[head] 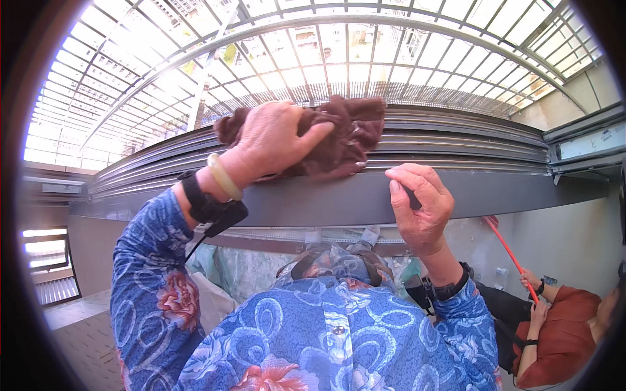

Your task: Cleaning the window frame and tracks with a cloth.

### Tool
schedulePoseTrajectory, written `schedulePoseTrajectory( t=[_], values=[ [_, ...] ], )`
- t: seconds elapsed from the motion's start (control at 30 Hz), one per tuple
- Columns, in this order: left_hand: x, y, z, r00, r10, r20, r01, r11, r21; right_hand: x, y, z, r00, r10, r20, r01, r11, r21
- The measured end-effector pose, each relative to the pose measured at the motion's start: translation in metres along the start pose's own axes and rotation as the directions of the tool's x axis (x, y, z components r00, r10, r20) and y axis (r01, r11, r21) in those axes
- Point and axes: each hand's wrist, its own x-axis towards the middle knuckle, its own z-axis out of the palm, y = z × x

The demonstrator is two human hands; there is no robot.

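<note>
A crumpled brown cloth (359,127) lies across the metal tracks (464,141) of a wide sliding-window frame. My left hand (274,132) presses down on it, thumb spread over the folds and fingertips partly hidden in the fabric. Over the dark grey ledge (318,200) on my side of the tracks hovers my right hand (423,205), its fingers bent and thumb apart, with nothing in it. Whether that hand touches the ledge I cannot tell. Both wrists wear black straps, and a pale bangle (224,177) circles the left one.
Beyond the tracks stands a metal security grille (337,44). At lower right a co-worker in a rust-coloured top (562,337) grips a long red pole (511,251). A large patterned box-like block (83,337) is at lower left, below a small window (49,259).
</note>
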Motion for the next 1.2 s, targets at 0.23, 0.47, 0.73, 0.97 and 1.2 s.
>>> schedulePoseTrajectory(
  t=[0.23,0.47,0.73,0.97,1.2],
  values=[
    [0.014,0.012,-0.023,0.991,0.105,0.081,-0.119,0.976,0.184,0.007,0.028,-0.1,0.993,-0.06,-0.106,0.008,0.903,-0.429],
    [0.022,0.035,0.008,0.885,0.448,0.125,-0.452,0.892,0.005,0.008,0.087,-0.147,0.977,0.208,-0.047,-0.167,0.611,-0.774],
    [0.043,0.07,0.017,0.929,0.266,0.256,-0.288,0.956,0.05,-0.003,0.075,-0.152,0.972,0.123,-0.198,-0.228,0.682,-0.695],
    [0.045,0.092,0.023,0.947,0.276,0.167,-0.282,0.959,0.018,-0.004,0.05,-0.14,0.937,0.077,-0.34,-0.267,0.787,-0.556],
    [0.083,0.141,0.036,0.915,0.371,0.161,-0.373,0.927,-0.016,0.005,0.035,-0.125,0.934,0.05,-0.355,-0.244,0.812,-0.53]
  ],
)
